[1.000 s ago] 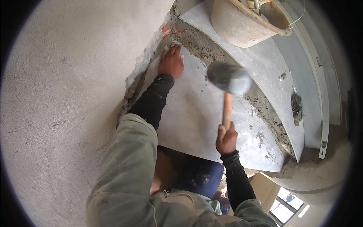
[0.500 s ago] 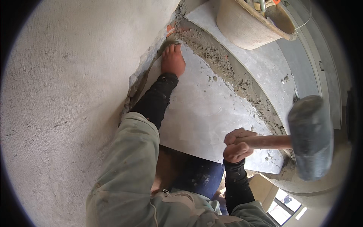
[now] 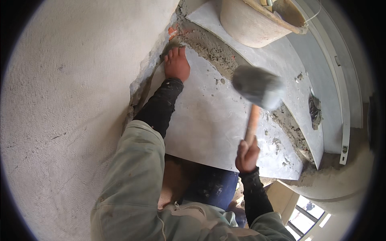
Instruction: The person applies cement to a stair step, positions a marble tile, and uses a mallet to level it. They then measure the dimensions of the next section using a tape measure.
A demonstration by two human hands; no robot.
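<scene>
My right hand [image 3: 247,156] is wrapped round the wooden handle of a mallet [image 3: 257,86]. Its big dark-grey head, smeared by motion, hangs above the right part of a pale grey slab [image 3: 201,120]. My left hand [image 3: 177,64] lies on the slab's far left corner, fingers stretched forward beside the wall. Bits of mortar dot the slab's surface. Along its far edge runs a strip of rough wet mortar [image 3: 219,56], partly hidden behind the mallet head.
A rough plastered wall [image 3: 68,100] rises close on the left. Beyond the mortar lies another grey slab [image 3: 311,136], with a mortar-stained bucket [image 3: 257,26] at the back. A dark crumpled thing [image 3: 315,108] and a long metal straightedge [image 3: 344,136] lie at the right.
The mallet has swung from the right toward the middle, its handle now pointing away from me. My left hand keeps its place on the slab's corner; the whole view has shifted slightly.
</scene>
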